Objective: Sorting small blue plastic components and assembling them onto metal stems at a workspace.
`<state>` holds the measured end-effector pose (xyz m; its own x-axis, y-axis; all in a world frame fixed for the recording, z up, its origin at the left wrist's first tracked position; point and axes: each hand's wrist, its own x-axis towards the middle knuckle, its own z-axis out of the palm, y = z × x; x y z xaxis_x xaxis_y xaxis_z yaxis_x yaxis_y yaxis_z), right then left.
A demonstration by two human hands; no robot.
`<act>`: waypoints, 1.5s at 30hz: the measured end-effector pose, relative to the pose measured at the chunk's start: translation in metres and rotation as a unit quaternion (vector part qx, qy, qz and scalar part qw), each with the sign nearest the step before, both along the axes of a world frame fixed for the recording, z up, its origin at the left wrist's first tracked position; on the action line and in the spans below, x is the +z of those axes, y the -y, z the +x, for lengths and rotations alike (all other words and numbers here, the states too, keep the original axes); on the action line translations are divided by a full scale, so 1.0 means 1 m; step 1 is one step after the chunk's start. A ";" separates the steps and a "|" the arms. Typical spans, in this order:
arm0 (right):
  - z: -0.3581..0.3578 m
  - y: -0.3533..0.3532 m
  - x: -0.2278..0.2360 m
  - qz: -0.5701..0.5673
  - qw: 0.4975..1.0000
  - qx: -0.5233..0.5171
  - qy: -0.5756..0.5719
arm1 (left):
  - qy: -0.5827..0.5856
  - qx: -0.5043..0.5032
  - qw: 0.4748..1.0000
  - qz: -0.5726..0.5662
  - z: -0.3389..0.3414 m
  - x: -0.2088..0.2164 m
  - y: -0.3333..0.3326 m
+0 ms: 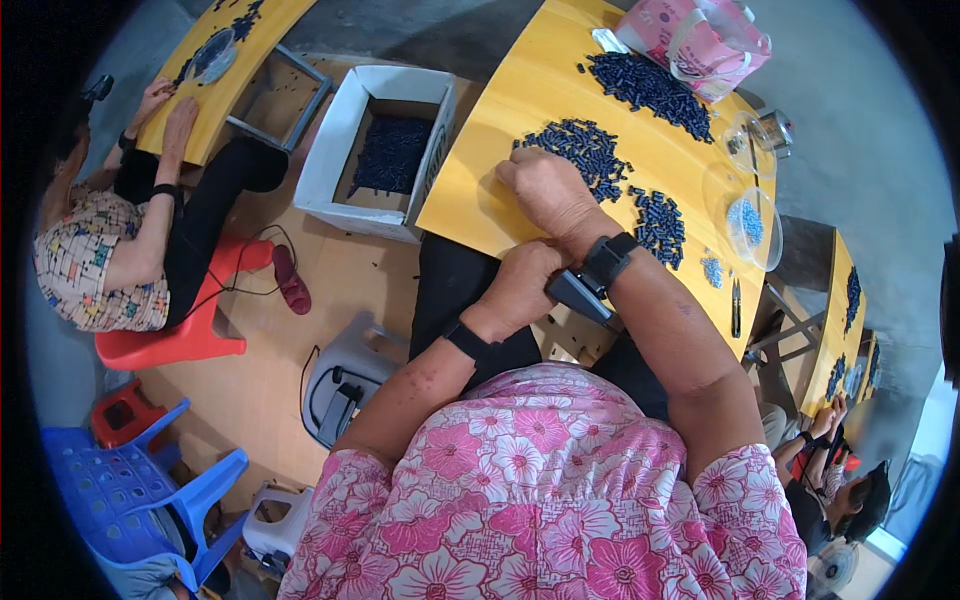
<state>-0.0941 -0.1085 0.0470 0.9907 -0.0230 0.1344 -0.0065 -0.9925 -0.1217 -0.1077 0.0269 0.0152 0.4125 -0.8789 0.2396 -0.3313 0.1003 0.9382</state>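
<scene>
Dark tubes point(601, 160) lay just beside R hand point(550, 192), L hand point(522, 285) nearer; light pinch prob. suited; couldn't tell if fingers gripped.

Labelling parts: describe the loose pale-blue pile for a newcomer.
Start at the yellow table under the right hand. Toward its right edge, just beyond the slim black tool, sits the pale-blue pile. Unlike the pale-blue pieces in the clear tub, it lies loose on the tabletop.

A short-sleeved shirt of pink-and-white floral fabric point(540, 490), black trousers point(450, 285), a narrow black left wristband point(464, 340) and a broader black right wristband point(609, 262).
</scene>
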 end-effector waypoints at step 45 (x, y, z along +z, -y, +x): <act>-0.285 -0.054 0.025 0.793 0.531 -0.185 0.235 | -0.160 -0.098 0.981 0.053 -0.121 0.053 -0.027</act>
